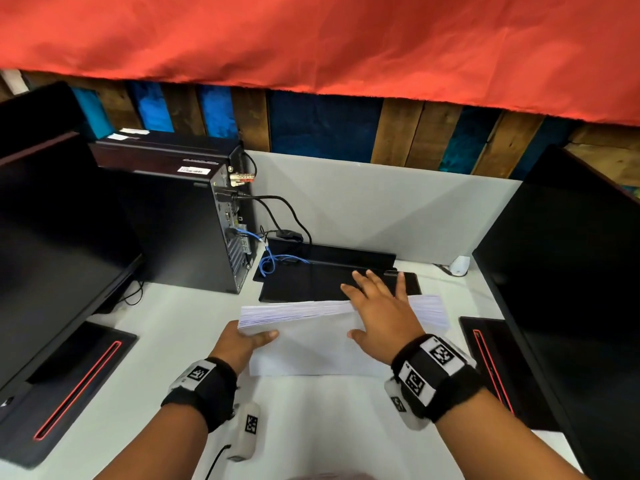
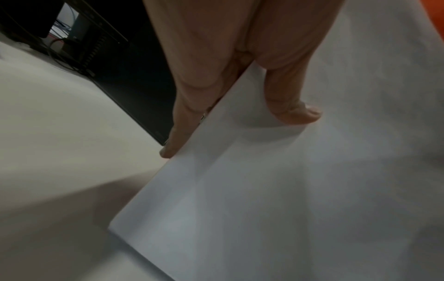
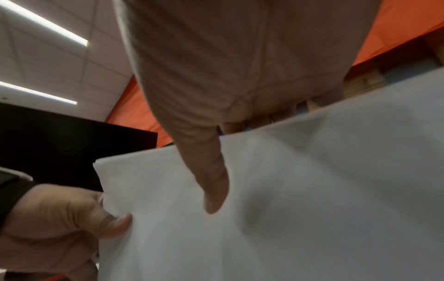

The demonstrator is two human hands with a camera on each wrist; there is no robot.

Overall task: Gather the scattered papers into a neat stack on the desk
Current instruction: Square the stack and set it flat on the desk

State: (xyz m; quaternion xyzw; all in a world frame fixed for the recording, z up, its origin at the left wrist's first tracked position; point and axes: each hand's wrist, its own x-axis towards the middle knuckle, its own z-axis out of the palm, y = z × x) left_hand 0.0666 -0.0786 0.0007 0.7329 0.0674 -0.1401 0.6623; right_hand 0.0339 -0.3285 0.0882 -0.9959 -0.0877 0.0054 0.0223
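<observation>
Gripping papers (image 1: pixel 311 337) left edge

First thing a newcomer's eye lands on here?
Probably the red cloth hanging across the top. Next, the white paper stack at mid-desk, with the left hand gripping its left edge and the right hand spread flat on top, flanked by dark monitors.

My papers (image 1: pixel 311 336) are thin, matt white sheets on a smooth, matt white desk (image 1: pixel 194 317). Beside them my computer tower (image 1: pixel 180 233) looks like matt black metal. Behind, rough wooden planks (image 1: pixel 398 133) sit under creased red cloth (image 1: pixel 311 39). The monitor screen (image 1: pixel 568 271) is glossy black.
</observation>
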